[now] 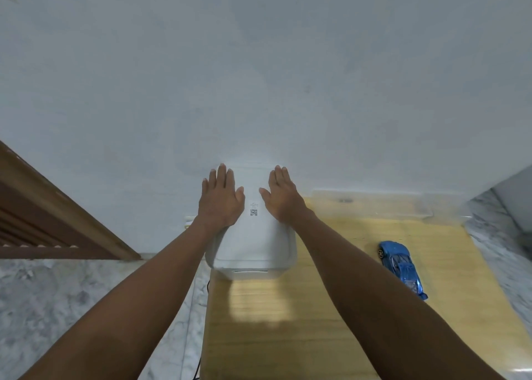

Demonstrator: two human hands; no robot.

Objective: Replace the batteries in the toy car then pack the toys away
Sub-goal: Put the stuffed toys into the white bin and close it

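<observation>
A white lidded plastic box (253, 244) stands at the far left of a yellow bamboo mat (331, 322), against the wall. A small label with a QR code sits on its lid. My left hand (220, 199) lies flat on the lid's left side, fingers straight. My right hand (283, 197) lies flat on the lid's right side, fingers straight too. A blue toy car (401, 267) rests on the mat to the right of the box, apart from both hands.
A pale wall (259, 77) rises right behind the box. A wooden door frame (66, 207) stands at the left. Grey marble floor (57, 307) surrounds the mat. A thin black cable (198, 362) runs along the mat's left edge.
</observation>
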